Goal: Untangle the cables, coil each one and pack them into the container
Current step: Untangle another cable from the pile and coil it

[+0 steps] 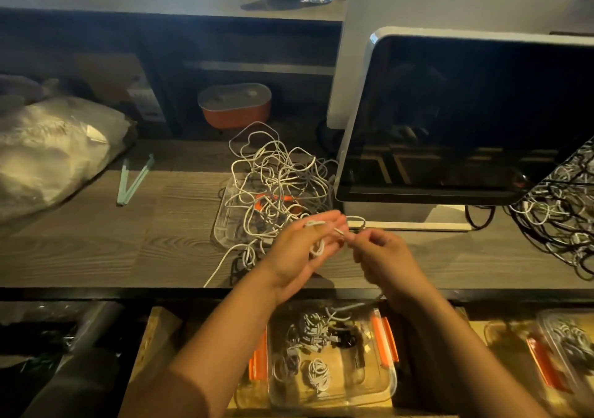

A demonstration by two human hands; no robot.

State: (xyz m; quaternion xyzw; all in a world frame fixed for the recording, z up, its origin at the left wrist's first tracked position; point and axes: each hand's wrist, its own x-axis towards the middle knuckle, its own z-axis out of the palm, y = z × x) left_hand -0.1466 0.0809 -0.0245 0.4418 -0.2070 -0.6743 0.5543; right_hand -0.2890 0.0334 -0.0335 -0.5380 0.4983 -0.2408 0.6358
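Note:
A tangle of white cables (pixel 276 180) lies on the wooden desk, partly over a clear lid (pixel 225 225) with an orange clip. My left hand (pixel 302 250) has a white cable (pixel 316 247) looped around its fingers. My right hand (pixel 382 257) pinches that cable's end just right of the left fingertips. The cable's tail hangs down toward a clear container (pixel 334 360) with orange latches below the desk edge. Several coiled white and dark cables lie inside it.
A monitor (pixel 466 119) stands at the right, with another heap of black and white cables (pixel 559 212) beside it. A plastic bag (pixel 54 147) lies at the left, green tongs (pixel 131 180) next to it. An orange-based box (pixel 236 106) sits behind. A second container (pixel 565 350) is at lower right.

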